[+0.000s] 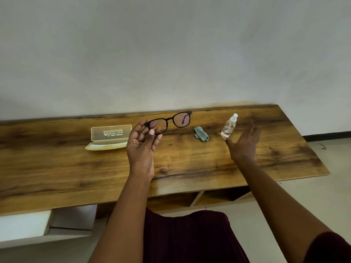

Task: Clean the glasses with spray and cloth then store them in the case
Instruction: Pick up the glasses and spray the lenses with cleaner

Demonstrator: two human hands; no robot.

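Black-framed glasses [171, 121] are held up above the wooden table [190, 164]. My left hand [142, 147] pinches their left lens rim between thumb and fingers. A small clear spray bottle [229, 125] with a white cap leans to the right near the table's back. My right hand [245, 143] is spread open just right of it, thumb by the bottle's base; the fingers are blurred and I cannot tell whether they touch it. A crumpled grey-green cloth [201, 133] lies between glasses and bottle. A translucent yellowish case [110, 138] lies open to the left.
The table stands against a plain pale wall [171, 54]. Its right end stops short of the tiled floor [326, 196]. Open shelf compartments [209, 198] sit under the tabletop. My lap in dark clothing [190, 236] is below the front edge.
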